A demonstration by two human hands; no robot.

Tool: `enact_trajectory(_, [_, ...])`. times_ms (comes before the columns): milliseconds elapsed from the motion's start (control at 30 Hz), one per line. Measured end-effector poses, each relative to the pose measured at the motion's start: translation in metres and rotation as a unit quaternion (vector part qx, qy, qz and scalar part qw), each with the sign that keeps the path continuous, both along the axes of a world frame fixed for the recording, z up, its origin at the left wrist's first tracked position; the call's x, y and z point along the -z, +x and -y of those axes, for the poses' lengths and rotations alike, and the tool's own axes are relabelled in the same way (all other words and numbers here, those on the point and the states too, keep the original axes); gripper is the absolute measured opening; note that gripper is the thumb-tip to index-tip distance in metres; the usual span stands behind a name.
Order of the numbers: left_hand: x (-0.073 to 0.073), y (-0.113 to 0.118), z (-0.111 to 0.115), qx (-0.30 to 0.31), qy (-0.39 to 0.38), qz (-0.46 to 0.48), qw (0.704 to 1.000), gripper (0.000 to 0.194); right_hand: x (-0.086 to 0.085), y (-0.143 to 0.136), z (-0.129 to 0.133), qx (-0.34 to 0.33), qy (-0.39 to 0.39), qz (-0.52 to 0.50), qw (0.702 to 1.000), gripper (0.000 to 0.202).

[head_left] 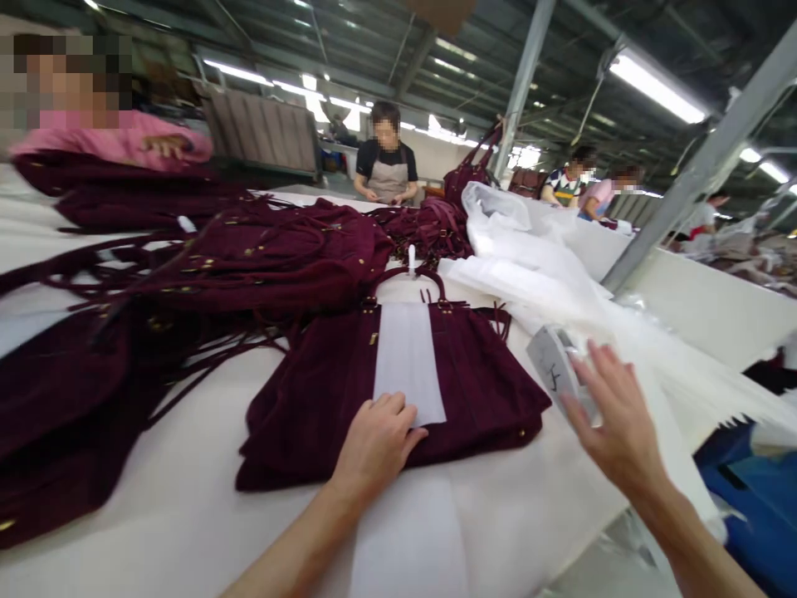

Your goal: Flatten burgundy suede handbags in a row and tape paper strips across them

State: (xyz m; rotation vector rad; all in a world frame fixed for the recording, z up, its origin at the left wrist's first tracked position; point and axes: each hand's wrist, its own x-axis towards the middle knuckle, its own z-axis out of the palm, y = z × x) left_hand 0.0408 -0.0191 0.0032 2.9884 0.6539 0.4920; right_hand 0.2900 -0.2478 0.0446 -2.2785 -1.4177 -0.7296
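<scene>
A dark maroon handbag (311, 399) lies flat on the white table, its handles pointing away from me. A white paper strip (408, 349) runs down the middle of the bag. My left hand (381, 436) presses the strip against the bag near its lower edge, fingers bent and close together, thumb to the right. More white strip (408, 540) shows on the table below the bag. To the right, my right hand (613, 407) is open with fingers spread. It is beside a grey tape dispenser (551, 361) with dark marks; blur hides whether they touch.
More maroon bags (280, 249) are heaped at the left and back. White plastic sheeting (535, 241) spreads along the right. A slanted metal post (697, 158) rises there, with blue material (753, 498) below. Across the table is a person in an apron (389, 166); another wears pink (118, 137).
</scene>
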Motion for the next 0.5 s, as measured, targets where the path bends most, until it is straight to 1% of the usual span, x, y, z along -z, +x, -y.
enact_trajectory(33, [0.001,0.000,-0.003,0.003,0.004,0.000,1.000,0.014,0.004,0.023,0.015,0.108,0.028,0.004,0.994,0.068])
enact_trajectory(67, [0.002,0.001,-0.005,0.007,0.005,-0.002,1.000,0.013,0.011,0.047,0.031,0.196,0.030,-0.003,0.980,0.078])
enact_trajectory(100, [0.002,0.001,-0.006,0.009,0.006,-0.005,1.000,0.012,0.022,0.069,0.047,0.256,0.002,-0.020,0.966,0.084])
enact_trajectory(133, [0.002,0.001,-0.007,0.010,0.005,-0.008,1.000,0.012,0.037,0.091,0.061,0.292,-0.036,-0.040,0.955,0.086])
enact_trajectory(200, [0.002,0.000,-0.007,0.006,0.001,-0.013,1.000,0.012,0.072,0.125,0.080,0.328,-0.086,-0.078,0.938,0.086])
enact_trajectory(267, [0.002,0.000,-0.007,0.000,-0.004,-0.014,1.000,0.011,0.104,0.150,0.087,0.327,-0.119,-0.096,0.933,0.075])
enact_trajectory(300, [0.002,0.000,-0.007,-0.002,-0.007,-0.013,1.000,0.011,0.116,0.160,0.086,0.322,-0.127,-0.092,0.933,0.068])
enact_trajectory(333, [0.002,0.000,-0.007,-0.002,-0.009,-0.011,1.000,0.011,0.123,0.169,0.085,0.321,-0.126,-0.079,0.935,0.062])
enact_trajectory(367, [0.002,0.000,-0.008,-0.002,-0.011,-0.009,1.000,0.011,0.127,0.178,0.083,0.327,-0.116,-0.060,0.936,0.059])
enact_trajectory(400, [0.003,-0.001,-0.008,-0.002,-0.012,-0.007,1.000,0.011,0.126,0.188,0.081,0.340,-0.105,-0.046,0.934,0.058])
enact_trajectory(467, [0.003,-0.001,-0.009,-0.001,-0.012,-0.005,1.000,0.011,0.117,0.208,0.078,0.363,-0.097,-0.047,0.925,0.057])
enact_trajectory(500, [0.003,-0.001,-0.008,-0.002,-0.012,-0.006,1.000,0.012,0.110,0.216,0.078,0.363,-0.109,-0.067,0.923,0.057])
